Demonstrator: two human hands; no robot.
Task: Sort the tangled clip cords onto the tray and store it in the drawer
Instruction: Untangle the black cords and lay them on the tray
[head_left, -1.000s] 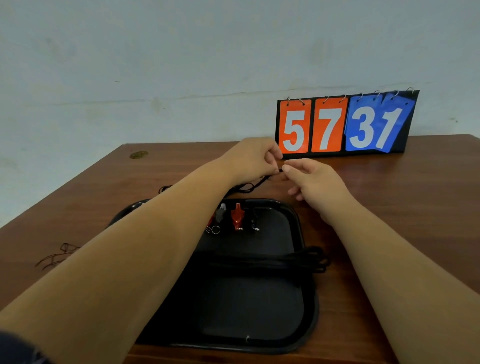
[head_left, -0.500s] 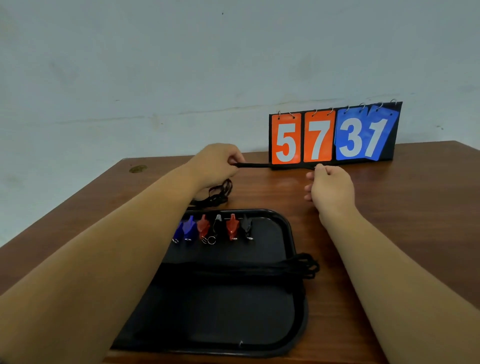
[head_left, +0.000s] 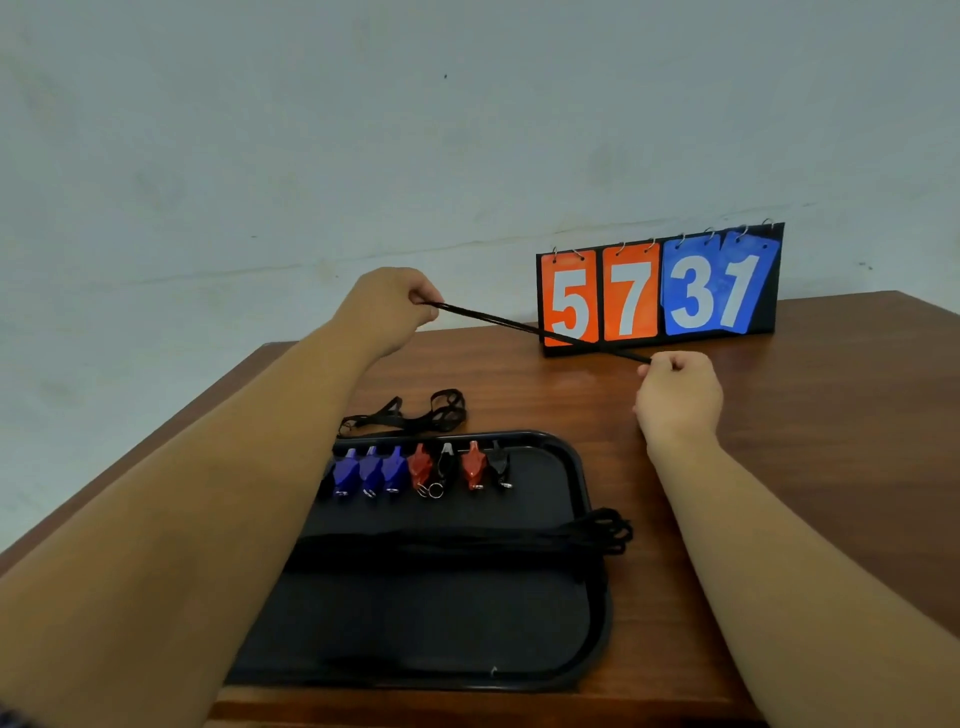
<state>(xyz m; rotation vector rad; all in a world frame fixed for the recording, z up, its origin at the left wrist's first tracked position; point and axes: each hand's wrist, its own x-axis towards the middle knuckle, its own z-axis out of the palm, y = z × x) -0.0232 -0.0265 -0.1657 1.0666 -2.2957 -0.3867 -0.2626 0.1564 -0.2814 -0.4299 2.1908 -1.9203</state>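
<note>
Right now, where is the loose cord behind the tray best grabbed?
Probably pinch the loose cord at its narrow middle, from above: it lies flat on the table, loops splaying at both ends, with the tray rim close in front.

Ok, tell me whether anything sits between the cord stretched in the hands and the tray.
Nothing visible blocks it. The cord is held taut between the left hand and right hand, beyond the tray. Only a loose tangle lies flat on the table by the tray's far rim.
</note>
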